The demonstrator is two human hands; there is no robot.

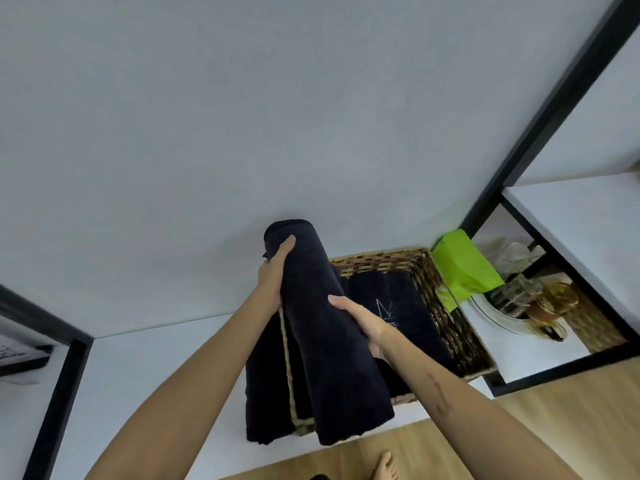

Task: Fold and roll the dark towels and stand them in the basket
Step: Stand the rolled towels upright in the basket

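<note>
Dark plush towel roll (pixel 322 323), cylindrical, upright over left side of woven wicker basket (pixel 433 289). Left hand (pixel 273 275) clasps upper part, right hand (pixel 363 323) grips mid-roll. More dark towels (pixel 401 306) inside. Basket on white shelf (pixel 145 368), against wall; green bag (pixel 460 265) just beside. Basket's near-left rim hidden.

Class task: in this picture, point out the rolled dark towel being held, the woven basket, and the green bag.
rolled dark towel (pixel 322 306): head view, middle of the roll between the hands.
woven basket (pixel 429 282): head view, right-hand wicker wall.
green bag (pixel 460 265): head view, middle of its green side.
</note>
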